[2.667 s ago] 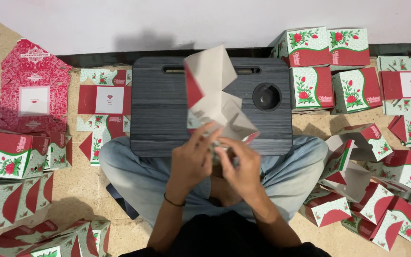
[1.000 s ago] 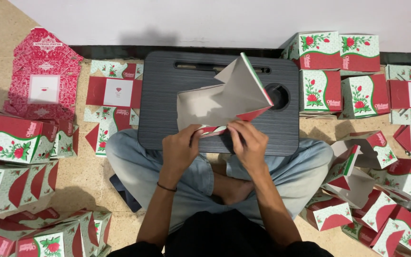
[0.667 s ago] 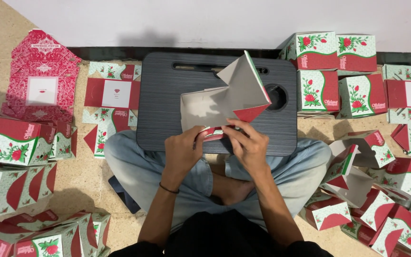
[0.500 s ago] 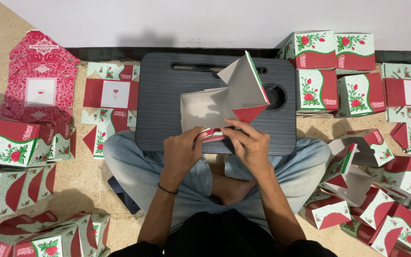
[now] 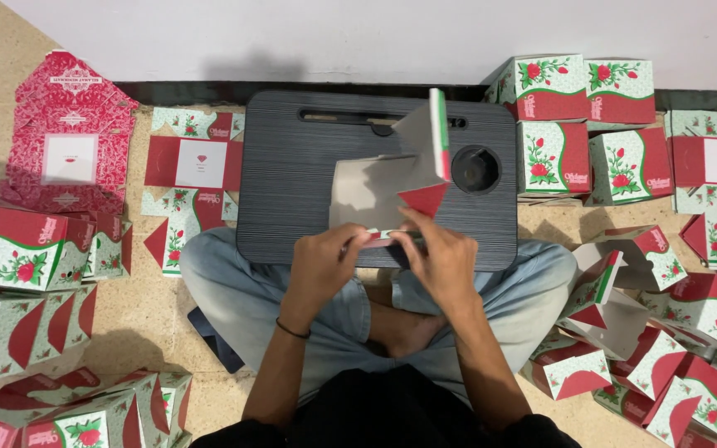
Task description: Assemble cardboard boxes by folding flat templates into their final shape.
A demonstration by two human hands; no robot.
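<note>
1. The half-folded carton (image 5: 387, 178) stands over the near edge of the dark lap desk (image 5: 292, 191), just beyond both hands; its grey inner side faces the camera, and a flap with a red and green edge sticks up at its right.
2. The left hand (image 5: 323, 267) pinches the carton's lower edge from the left, fingers curled around it; the right hand (image 5: 441, 259) holds the same edge from the right, its fingertips (image 5: 408, 220) pressing up against a red triangular flap; both hands are closed on the carton.
3. The lower edge of the carton is hidden behind the fingers, so how the bottom flaps meet cannot be made out; the desk's round cup recess (image 5: 475, 168) lies just right of the raised flap.
4. Finished rose-printed boxes (image 5: 578, 124) stack at the right, more lie at the left (image 5: 18, 257), cut off by the frame edges; flat unfolded blanks (image 5: 192, 166) lie left of the desk.
5. Compared with half a second ago, the raised flap stands narrower and more edge-on, the carton looks flatter toward the camera, and the hands sit in nearly the same place.
</note>
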